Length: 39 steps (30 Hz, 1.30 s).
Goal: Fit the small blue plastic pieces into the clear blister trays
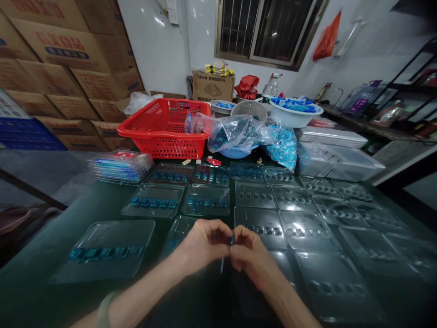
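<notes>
My left hand (204,242) and my right hand (248,249) meet over the near middle of the table, fingers pinched together. Between the fingertips is a small dark bluish piece (232,238), mostly hidden by them. A thin pale strip (222,265) shows just below the fingers; whether it is part of the piece I cannot tell. Under my left hand lies a clear plastic tray (182,223) with blue pieces. Another clear tray (136,232), at the left, carries a row of blue pieces (106,253). To the right, clear trays (300,218) show rows of colourless shapes.
Behind the trays stand a red basket (164,146), a plastic bag (235,132) over a blue bowl, a bag of blue packets (282,148) and a white basin (293,117). Stacked trays (121,167) sit at left, clear containers (337,157) at right. Cartons (61,45) rise behind.
</notes>
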{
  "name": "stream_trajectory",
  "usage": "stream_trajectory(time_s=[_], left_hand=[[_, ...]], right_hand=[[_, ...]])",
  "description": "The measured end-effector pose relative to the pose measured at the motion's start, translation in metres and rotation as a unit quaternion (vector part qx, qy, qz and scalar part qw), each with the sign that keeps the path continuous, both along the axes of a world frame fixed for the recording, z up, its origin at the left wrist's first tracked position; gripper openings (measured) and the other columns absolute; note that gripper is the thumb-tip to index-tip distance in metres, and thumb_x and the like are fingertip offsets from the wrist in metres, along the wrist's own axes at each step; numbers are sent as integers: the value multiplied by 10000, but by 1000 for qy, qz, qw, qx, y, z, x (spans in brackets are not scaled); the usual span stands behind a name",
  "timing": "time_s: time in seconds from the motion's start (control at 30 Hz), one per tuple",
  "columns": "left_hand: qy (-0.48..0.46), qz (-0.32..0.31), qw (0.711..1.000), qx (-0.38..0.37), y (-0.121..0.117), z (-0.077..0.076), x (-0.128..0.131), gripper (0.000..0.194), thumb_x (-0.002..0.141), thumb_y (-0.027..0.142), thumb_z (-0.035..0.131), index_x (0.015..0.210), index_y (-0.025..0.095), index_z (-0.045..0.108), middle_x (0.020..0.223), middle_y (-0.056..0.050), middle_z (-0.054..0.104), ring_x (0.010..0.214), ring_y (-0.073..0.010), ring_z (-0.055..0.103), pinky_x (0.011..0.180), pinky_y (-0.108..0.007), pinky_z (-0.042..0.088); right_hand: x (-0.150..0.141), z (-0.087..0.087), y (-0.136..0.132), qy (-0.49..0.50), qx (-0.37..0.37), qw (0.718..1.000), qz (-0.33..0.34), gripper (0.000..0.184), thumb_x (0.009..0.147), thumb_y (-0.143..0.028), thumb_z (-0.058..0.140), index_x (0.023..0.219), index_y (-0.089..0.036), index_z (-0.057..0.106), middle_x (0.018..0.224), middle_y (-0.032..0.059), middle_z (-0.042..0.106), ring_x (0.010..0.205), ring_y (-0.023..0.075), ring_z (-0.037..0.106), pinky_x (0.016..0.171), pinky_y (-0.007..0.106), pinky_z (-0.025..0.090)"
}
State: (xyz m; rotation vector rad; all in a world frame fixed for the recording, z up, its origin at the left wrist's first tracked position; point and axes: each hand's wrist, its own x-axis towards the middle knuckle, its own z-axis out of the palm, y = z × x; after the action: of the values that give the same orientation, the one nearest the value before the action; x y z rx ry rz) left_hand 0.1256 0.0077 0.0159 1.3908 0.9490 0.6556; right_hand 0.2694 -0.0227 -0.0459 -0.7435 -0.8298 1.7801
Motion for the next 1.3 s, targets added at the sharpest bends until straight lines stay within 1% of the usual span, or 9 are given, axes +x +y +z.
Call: stream_trajectory(time_s=[0.2,0.3,0.43,0.6,0.77,0.97,1.07,1.2,1.3], left_hand=[[2,19,997,-69,6,1,3,172,522,103,632,638,130,508,604,32,509,534,-81,448,492,-216,333],[7,1,998,-57,8,1,5,137,544,106,610,652,126,528,622,27,502,540,-81,449,491,-217,327],[9,-12,1000,-6,7,5,8,143,503,77,621,567,125,502,729,1,509,594,-91,463,507,-219,339],[21,-13,1000,-5,7,1,12,211,489,65,626,496,135,427,747,5,501,575,-77,446,484,-211,323],[-10,28,999,-23,7,-3,12,190,482,45,633,559,130,482,742,15,479,603,-77,450,504,-203,328],[-116,-54,983,-133,8,-9,1,149,606,198,661,700,131,566,684,9,501,533,-58,414,452,-194,274],[-151,-43,962,-223,13,-17,0,186,644,283,656,653,116,575,539,26,457,447,-46,368,406,-198,194],[-180,13,931,-317,20,-22,6,212,612,277,689,581,101,576,504,16,465,443,-51,390,399,-193,167],[-196,38,917,-345,25,-22,14,190,590,253,703,612,93,603,533,7,489,472,-61,423,406,-188,202]], right_hand=[[2,10,-5,-85,82,990,-79,223,646,-144,662,560,-141,456,789,-4,523,523,33,409,456,169,313],[5,13,-4,-93,83,987,-103,128,676,-169,646,688,-161,519,852,1,529,494,25,385,416,164,286],[9,13,-3,-105,59,989,-86,177,695,-191,640,848,-185,551,708,-33,512,410,8,329,355,151,226],[14,14,-2,-95,16,995,-41,170,686,-219,651,829,-156,584,627,-39,500,380,6,338,331,147,234],[17,14,4,-45,-58,997,18,172,661,-207,666,771,-153,545,424,-87,404,324,22,284,304,149,193],[16,10,7,16,-80,996,46,171,667,-226,656,691,-166,498,412,-103,327,332,15,231,310,140,157],[15,15,7,-67,-37,997,-18,127,719,-258,608,765,-169,529,468,-81,377,358,28,289,322,147,209],[16,29,4,-303,140,934,-126,265,726,-191,596,985,-225,556,851,17,542,638,98,514,529,213,416],[18,36,5,-414,234,869,-137,199,730,-171,582,921,-227,587,871,25,548,682,125,528,582,244,432]])
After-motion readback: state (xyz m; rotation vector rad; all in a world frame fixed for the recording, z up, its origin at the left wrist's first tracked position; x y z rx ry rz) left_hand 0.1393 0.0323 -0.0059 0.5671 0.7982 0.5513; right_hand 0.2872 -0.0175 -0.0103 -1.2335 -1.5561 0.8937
